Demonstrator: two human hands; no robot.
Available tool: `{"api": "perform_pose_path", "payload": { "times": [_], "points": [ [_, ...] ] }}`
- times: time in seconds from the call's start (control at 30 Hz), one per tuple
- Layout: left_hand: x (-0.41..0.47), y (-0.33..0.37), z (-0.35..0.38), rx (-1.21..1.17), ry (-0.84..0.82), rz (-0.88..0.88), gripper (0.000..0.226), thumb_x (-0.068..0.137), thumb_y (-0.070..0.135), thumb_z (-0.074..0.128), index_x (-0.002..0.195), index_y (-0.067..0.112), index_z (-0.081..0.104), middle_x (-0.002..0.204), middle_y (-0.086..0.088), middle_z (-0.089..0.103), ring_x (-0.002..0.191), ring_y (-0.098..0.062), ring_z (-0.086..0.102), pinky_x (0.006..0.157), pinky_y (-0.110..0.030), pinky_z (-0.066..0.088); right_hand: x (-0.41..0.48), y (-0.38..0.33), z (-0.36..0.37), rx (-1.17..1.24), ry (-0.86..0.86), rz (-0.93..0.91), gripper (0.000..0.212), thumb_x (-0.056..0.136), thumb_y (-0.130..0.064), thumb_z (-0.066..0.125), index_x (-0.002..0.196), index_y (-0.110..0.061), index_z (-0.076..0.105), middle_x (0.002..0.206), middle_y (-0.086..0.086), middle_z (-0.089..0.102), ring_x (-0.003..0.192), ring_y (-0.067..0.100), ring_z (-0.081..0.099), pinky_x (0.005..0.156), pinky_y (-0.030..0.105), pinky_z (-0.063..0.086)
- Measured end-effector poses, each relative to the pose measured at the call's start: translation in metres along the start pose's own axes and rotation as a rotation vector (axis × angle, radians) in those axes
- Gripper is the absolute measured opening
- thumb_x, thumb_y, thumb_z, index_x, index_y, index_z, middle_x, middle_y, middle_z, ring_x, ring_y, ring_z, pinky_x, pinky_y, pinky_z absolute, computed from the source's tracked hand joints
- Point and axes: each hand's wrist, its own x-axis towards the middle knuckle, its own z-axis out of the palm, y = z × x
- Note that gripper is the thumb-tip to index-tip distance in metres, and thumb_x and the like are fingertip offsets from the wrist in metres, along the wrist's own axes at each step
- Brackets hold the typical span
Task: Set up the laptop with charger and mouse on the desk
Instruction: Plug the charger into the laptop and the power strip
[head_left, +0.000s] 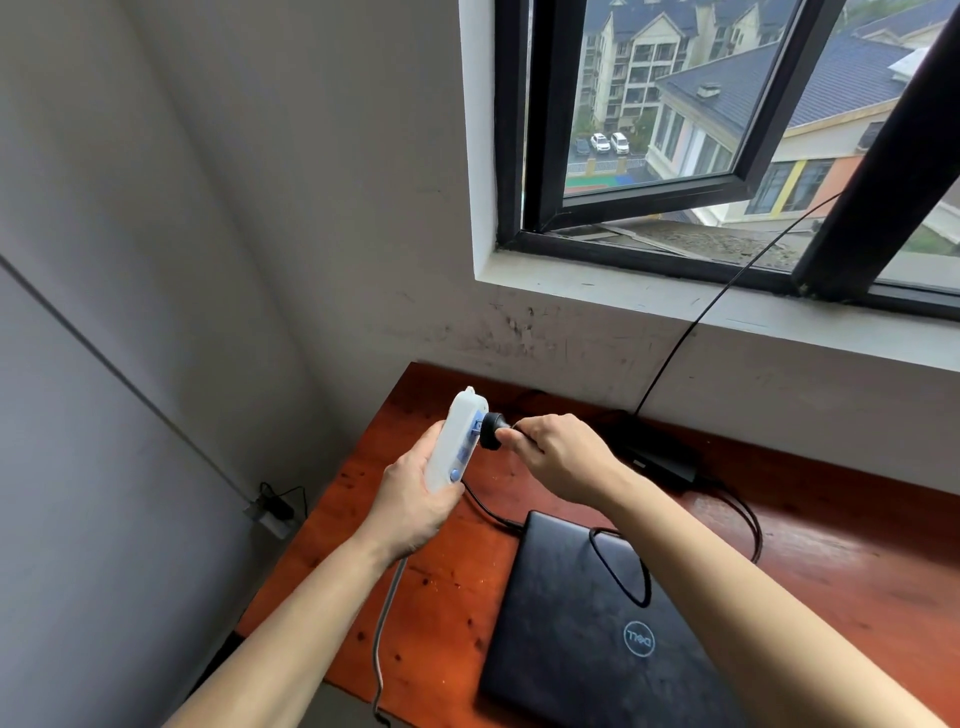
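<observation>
White plastic power strip with blue sockets (451, 446) is up in the air in your left hand (415, 503), fingers wrapped around its lower end, so that hand is closed tight on it. Its grey cord (383, 621) drops from under your palm and trails down past the tabletop edge. Your right hand (558, 454) is pinched shut on a round black plug (490, 430), thumb and fingers gripping just behind it, and the plug's face is pressed right up against the top blue socket of the strip. Can't tell from here if the prongs are fully in.

The closed black laptop with the round silver logo (597, 623) lies flat on the reddish-brown wooden tabletop (447, 597), just below your hands and partly under your right forearm. A thin black charger cable (621, 577) loops across its lid, and another run of it curves over the tabletop on the right side. The black charger brick (660, 460) sits on the tabletop past your right hand, close to the wall.

A separate thin black wire (691, 325) goes up from behind the tabletop over the white window sill (597, 275) and out the open black-framed window (649, 197). Down on the floor in the left corner there's a grey outlet block with a black adapter (272, 512) plugged in.
</observation>
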Motion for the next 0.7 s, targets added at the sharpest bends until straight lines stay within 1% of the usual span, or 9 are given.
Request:
{"api": "perform_pose_path", "payload": {
  "times": [0.03, 0.1, 0.17, 0.23, 0.3, 0.4, 0.47, 0.6, 0.7],
  "points": [
    [0.001, 0.002, -0.001, 0.003, 0.010, 0.006, 0.064, 0.085, 0.011, 0.066, 0.142, 0.034, 0.048, 0.119, 0.012, 0.067, 0.108, -0.007, 0.064, 0.084, -0.011, 0.049, 0.000, 0.000, 0.001, 0.019, 0.004, 0.006, 0.046, 0.104, -0.045, 0.044, 0.073, -0.013, 0.056, 0.058, -0.004, 0.048, 0.057, 0.020, 0.046, 0.053, 0.035, 0.030],
    [0.002, 0.005, 0.001, -0.039, 0.019, -0.010, 0.062, 0.086, 0.012, 0.067, 0.141, 0.035, 0.050, 0.119, 0.011, 0.068, 0.107, -0.008, 0.065, 0.088, -0.021, 0.053, 0.001, -0.001, 0.002, 0.058, 0.015, 0.011, 0.046, 0.104, -0.043, 0.045, 0.070, -0.013, 0.053, 0.056, -0.003, 0.048, 0.053, 0.016, 0.044, 0.050, 0.033, 0.031],
    [-0.001, 0.007, 0.007, -0.127, 0.029, -0.031, 0.060, 0.086, 0.011, 0.069, 0.138, 0.036, 0.052, 0.118, 0.009, 0.069, 0.108, -0.012, 0.066, 0.090, -0.029, 0.056, 0.003, -0.004, 0.002, 0.128, 0.020, 0.016, 0.047, 0.103, -0.042, 0.047, 0.070, -0.010, 0.053, 0.056, -0.001, 0.049, 0.053, 0.017, 0.043, 0.053, 0.034, 0.032],
    [-0.002, 0.011, 0.009, -0.141, 0.037, -0.013, 0.060, 0.087, 0.010, 0.068, 0.139, 0.036, 0.051, 0.120, 0.009, 0.068, 0.111, -0.013, 0.065, 0.091, -0.028, 0.055, 0.002, -0.004, 0.003, 0.211, 0.028, 0.034, 0.046, 0.103, -0.040, 0.049, 0.068, -0.010, 0.051, 0.056, -0.001, 0.047, 0.053, 0.018, 0.042, 0.054, 0.035, 0.032],
    [0.003, 0.011, 0.005, -0.057, 0.009, 0.019, 0.062, 0.087, 0.011, 0.066, 0.141, 0.036, 0.049, 0.117, 0.009, 0.068, 0.106, -0.012, 0.065, 0.087, -0.025, 0.054, -0.001, -0.001, 0.007, 0.263, 0.016, 0.060, 0.047, 0.102, -0.040, 0.050, 0.067, -0.010, 0.051, 0.055, -0.001, 0.047, 0.053, 0.017, 0.041, 0.055, 0.036, 0.033],
    [0.005, 0.011, 0.000, 0.099, -0.043, 0.017, 0.065, 0.086, 0.010, 0.064, 0.142, 0.037, 0.047, 0.108, 0.009, 0.068, 0.093, -0.011, 0.064, 0.075, -0.012, 0.047, -0.003, 0.001, 0.008, 0.253, -0.051, 0.067, 0.049, 0.102, -0.043, 0.049, 0.078, -0.003, 0.063, 0.061, 0.007, 0.055, 0.056, 0.018, 0.046, 0.058, 0.039, 0.039],
    [0.003, 0.011, 0.000, 0.102, -0.072, 0.001, 0.064, 0.086, 0.010, 0.065, 0.141, 0.036, 0.047, 0.108, 0.009, 0.068, 0.093, -0.011, 0.063, 0.073, -0.010, 0.046, -0.001, 0.001, 0.004, 0.222, -0.081, 0.068, 0.050, 0.102, -0.044, 0.049, 0.082, -0.001, 0.065, 0.064, 0.007, 0.058, 0.058, 0.018, 0.048, 0.059, 0.038, 0.041],
    [0.005, 0.011, 0.000, 0.103, -0.058, 0.019, 0.062, 0.087, 0.010, 0.065, 0.141, 0.033, 0.047, 0.110, 0.007, 0.067, 0.095, -0.011, 0.063, 0.076, -0.016, 0.050, 0.004, 0.001, 0.005, 0.238, -0.045, 0.085, 0.047, 0.102, -0.043, 0.049, 0.074, -0.006, 0.057, 0.059, -0.001, 0.051, 0.056, 0.017, 0.046, 0.057, 0.036, 0.037],
    [0.011, 0.011, -0.001, 0.172, -0.041, 0.031, 0.068, 0.085, 0.007, 0.064, 0.146, 0.029, 0.044, 0.122, 0.004, 0.066, 0.106, -0.019, 0.062, 0.089, -0.028, 0.051, 0.000, 0.002, 0.021, 0.284, -0.009, 0.119, 0.040, 0.103, -0.042, 0.047, 0.077, -0.014, 0.056, 0.061, -0.005, 0.052, 0.061, 0.018, 0.050, 0.062, 0.038, 0.041]
  ]
}}
